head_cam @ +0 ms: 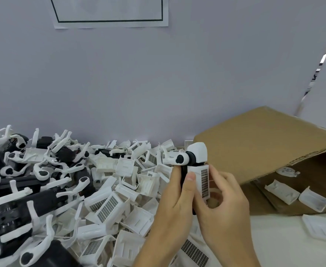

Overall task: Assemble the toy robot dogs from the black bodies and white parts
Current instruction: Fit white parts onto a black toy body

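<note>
I hold a part-built toy robot dog (194,162) upright in front of me: a black body with a white rounded head on top and a white leg joint with a black spot. My left hand (174,201) grips the black body, thumb on its front. My right hand (223,205) pinches a white grilled cover (203,182) against the body's right side. A heap of white grilled covers (119,189) lies on the table to the left. Black bodies with white legs (23,189) are piled at the far left.
An open cardboard box (264,143) lies on its side at the right, with a few white covers (300,195) inside and in front of it. A grey wall stands close behind the table, with a paper sheet (110,16) taped to it.
</note>
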Demonstrator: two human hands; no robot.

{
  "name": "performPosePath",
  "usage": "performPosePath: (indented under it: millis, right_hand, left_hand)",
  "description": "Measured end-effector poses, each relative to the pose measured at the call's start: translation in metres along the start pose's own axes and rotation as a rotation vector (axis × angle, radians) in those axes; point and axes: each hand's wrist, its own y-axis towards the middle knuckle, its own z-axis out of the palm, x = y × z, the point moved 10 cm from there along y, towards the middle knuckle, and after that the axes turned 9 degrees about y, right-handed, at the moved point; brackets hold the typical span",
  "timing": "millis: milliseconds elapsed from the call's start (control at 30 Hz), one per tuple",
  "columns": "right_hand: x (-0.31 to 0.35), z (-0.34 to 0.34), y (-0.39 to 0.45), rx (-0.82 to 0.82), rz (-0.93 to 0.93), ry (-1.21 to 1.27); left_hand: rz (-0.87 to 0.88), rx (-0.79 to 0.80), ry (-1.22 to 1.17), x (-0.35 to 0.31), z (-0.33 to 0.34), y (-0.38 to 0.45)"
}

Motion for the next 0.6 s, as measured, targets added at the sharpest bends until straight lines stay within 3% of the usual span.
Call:
performPosePath:
  millis: [133,333,500,600]
  right_hand:
    - [0.003,0.003,-0.001,0.004,-0.005,-0.009]
    - [0.010,0.013,-0.004,0.153,-0.017,0.107]
    - [-0.010,0.011,0.002,0.097,0.212,0.298]
    - [-0.018,0.022,0.001,0.177,0.323,0.356]
  left_hand:
    - [0.002,-0.008,0.001,0.000,-0.001,0.000]
    - [-0.102,-0.114,-0.161,0.009,-0.012,0.002]
    - [-0.118,-0.127,-0.118,0.011,-0.014,0.000]
    - [-0.127,-0.100,-0.160,0.011,-0.010,0.000]
